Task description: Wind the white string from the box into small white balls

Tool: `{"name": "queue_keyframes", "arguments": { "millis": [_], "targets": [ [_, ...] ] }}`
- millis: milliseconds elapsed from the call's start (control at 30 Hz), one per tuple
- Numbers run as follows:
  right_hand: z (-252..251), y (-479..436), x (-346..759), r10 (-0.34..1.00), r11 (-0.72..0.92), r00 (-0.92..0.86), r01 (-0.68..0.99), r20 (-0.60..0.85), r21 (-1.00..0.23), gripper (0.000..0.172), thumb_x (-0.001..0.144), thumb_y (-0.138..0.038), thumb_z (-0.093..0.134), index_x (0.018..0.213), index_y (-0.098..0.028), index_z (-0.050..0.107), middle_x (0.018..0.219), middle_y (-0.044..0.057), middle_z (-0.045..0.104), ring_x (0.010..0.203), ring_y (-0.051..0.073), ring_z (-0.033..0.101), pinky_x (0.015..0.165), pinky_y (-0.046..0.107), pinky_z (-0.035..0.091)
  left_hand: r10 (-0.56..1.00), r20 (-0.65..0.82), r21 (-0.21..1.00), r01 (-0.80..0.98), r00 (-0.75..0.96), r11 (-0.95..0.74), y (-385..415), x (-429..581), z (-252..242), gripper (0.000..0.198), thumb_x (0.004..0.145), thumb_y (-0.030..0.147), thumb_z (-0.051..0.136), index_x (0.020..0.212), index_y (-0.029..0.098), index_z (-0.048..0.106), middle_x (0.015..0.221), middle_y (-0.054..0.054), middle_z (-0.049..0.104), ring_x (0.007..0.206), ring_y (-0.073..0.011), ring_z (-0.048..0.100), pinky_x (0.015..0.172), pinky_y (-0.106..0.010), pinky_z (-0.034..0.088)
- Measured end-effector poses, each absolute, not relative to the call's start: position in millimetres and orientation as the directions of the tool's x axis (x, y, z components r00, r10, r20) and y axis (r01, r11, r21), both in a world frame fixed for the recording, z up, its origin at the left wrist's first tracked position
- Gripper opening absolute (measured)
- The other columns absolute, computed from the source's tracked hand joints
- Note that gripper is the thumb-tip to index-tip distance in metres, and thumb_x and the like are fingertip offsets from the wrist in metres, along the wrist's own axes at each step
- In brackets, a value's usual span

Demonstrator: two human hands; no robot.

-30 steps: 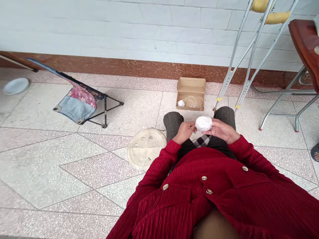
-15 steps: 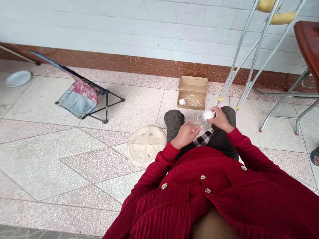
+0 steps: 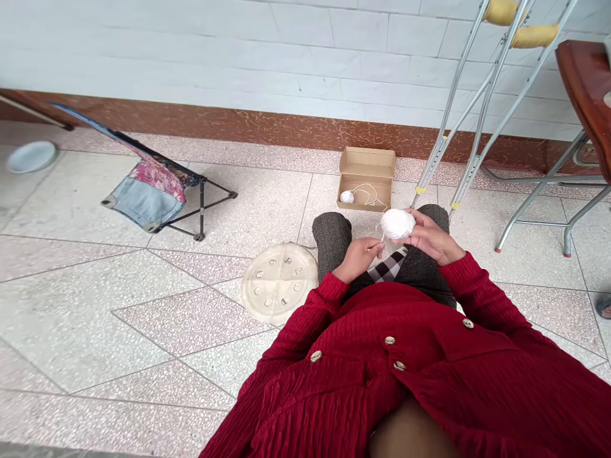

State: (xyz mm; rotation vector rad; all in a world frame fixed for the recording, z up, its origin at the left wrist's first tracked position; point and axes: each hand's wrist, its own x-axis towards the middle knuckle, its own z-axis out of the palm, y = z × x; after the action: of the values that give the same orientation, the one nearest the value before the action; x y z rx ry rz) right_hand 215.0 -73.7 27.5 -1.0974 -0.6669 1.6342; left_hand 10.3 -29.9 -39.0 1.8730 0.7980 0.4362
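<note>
A white ball of yarn (image 3: 398, 224) rests in the fingers of my right hand (image 3: 430, 238), above my knees. My left hand (image 3: 361, 256) is closed in a pinch on the yarn strand just left of the ball. On the floor beyond my knees stands an open cardboard box (image 3: 367, 184). Inside it lies a smaller white yarn ball (image 3: 347, 196), with a loose strand curling across the box and over its near edge toward my hands.
A round cream cover with holes (image 3: 279, 283) lies left of my legs. Farther left stands a folding chair (image 3: 153, 191), with a pale basin (image 3: 31, 156) beyond it. Crutches (image 3: 470, 127) lean against the wall at right, beside a brown chair (image 3: 585, 95). Someone's foot shows at the right edge.
My right hand has turned, so the yarn ball now shows its broad side, and its fingers have opened out more beneath it. My left hand stays close to the ball, pinching the strand.
</note>
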Motion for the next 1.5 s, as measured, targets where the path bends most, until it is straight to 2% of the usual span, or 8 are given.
{"name": "queue_keyframes", "arguments": {
  "millis": [200, 300, 467, 667, 900, 1067, 1333, 1500],
  "targets": [
    [-16, -46, 226, 0.916, -0.231, 0.369, 0.163, -0.158, -0.959, 0.046, 0.059, -0.029, 0.079, 0.099, -0.022, 0.058, 0.104, 0.004, 0.063, 0.089, 0.022, 0.061, 0.080, 0.039, 0.054, 0.561, -0.084, 0.846, 0.357, 0.823, -0.397, -43, 6, -25, 0.042, 0.097, 0.037, 0.048, 0.063, 0.016, 0.062, 0.065, 0.000, 0.063, 0.069, -0.0135, 0.058, 0.078, -0.024, 0.044],
    [-32, -57, 221, 0.965, -0.223, 0.225, 0.421, -0.137, -0.879, 0.048, 0.053, -0.021, 0.079, 0.098, -0.020, 0.064, 0.099, 0.004, 0.062, 0.093, 0.022, 0.058, 0.088, 0.039, 0.050, 0.616, 0.010, 0.766, 0.390, 0.788, -0.511, -28, 1, -14, 0.037, 0.098, 0.034, 0.047, 0.069, 0.018, 0.066, 0.066, -0.001, 0.064, 0.071, -0.0140, 0.058, 0.097, -0.031, 0.042],
    [-23, -89, 205, 0.882, -0.428, -0.250, -0.067, -0.400, -0.901, 0.049, 0.062, -0.023, 0.078, 0.109, -0.020, 0.064, 0.096, 0.001, 0.065, 0.084, 0.017, 0.060, 0.074, 0.031, 0.053, 0.649, 0.116, 0.738, 0.372, 0.752, -0.563, 0, -4, -9, 0.030, 0.097, 0.029, 0.049, 0.077, 0.018, 0.068, 0.072, 0.001, 0.068, 0.071, -0.0128, 0.058, 0.112, -0.038, 0.034],
    [9, -87, 205, 0.910, -0.412, -0.236, -0.403, -0.342, -0.817, 0.057, 0.057, -0.019, 0.081, 0.110, -0.023, 0.064, 0.104, 0.002, 0.066, 0.087, 0.017, 0.062, 0.071, 0.028, 0.056, 0.688, 0.003, 0.876, 0.330, 0.726, -0.352, -10, 2, -23, 0.033, 0.095, 0.029, 0.047, 0.076, 0.015, 0.070, 0.077, -0.003, 0.069, 0.075, -0.0152, 0.060, 0.077, -0.026, 0.046],
    [-9, -50, 215, 0.942, -0.179, 0.286, -0.011, -0.175, -0.984, 0.048, 0.061, -0.033, 0.078, 0.104, -0.025, 0.057, 0.106, 0.002, 0.060, 0.085, 0.018, 0.059, 0.075, 0.033, 0.053, 0.588, -0.106, 0.883, 0.348, 0.802, -0.315, -34, 4, -24, 0.040, 0.096, 0.033, 0.047, 0.064, 0.015, 0.063, 0.064, 0.001, 0.062, 0.065, -0.0117, 0.054, 0.068, -0.022, 0.041],
    [-40, -62, 218, 0.978, -0.163, 0.193, 0.484, -0.077, -0.859, 0.050, 0.054, -0.024, 0.079, 0.101, -0.022, 0.061, 0.106, 0.004, 0.058, 0.089, 0.020, 0.056, 0.083, 0.036, 0.048, 0.638, 0.028, 0.751, 0.405, 0.770, -0.521, -19, -4, -11, 0.033, 0.095, 0.030, 0.050, 0.069, 0.017, 0.066, 0.069, -0.001, 0.066, 0.070, -0.0138, 0.057, 0.095, -0.031, 0.043],
    [-22, -87, 207, 0.918, -0.338, -0.215, 0.015, -0.333, -0.941, 0.046, 0.062, -0.020, 0.077, 0.105, -0.021, 0.062, 0.096, -0.002, 0.061, 0.081, 0.014, 0.055, 0.072, 0.025, 0.045, 0.611, 0.126, 0.747, 0.330, 0.782, -0.577, 3, 0, -3, 0.034, 0.097, 0.031, 0.049, 0.071, 0.018, 0.064, 0.068, 0.002, 0.066, 0.068, -0.0117, 0.056, 0.112, -0.038, 0.034],
    [1, -91, 207, 0.886, -0.424, -0.317, -0.263, -0.337, -0.866, 0.047, 0.063, -0.022, 0.076, 0.108, -0.023, 0.062, 0.092, 0.000, 0.061, 0.079, 0.016, 0.055, 0.060, 0.023, 0.047, 0.713, 0.080, 0.853, 0.322, 0.697, -0.411, 5, 3, -19, 0.038, 0.095, 0.035, 0.050, 0.065, 0.016, 0.063, 0.066, 0.001, 0.062, 0.071, -0.0134, 0.057, 0.089, -0.029, 0.046]
  ]
}}
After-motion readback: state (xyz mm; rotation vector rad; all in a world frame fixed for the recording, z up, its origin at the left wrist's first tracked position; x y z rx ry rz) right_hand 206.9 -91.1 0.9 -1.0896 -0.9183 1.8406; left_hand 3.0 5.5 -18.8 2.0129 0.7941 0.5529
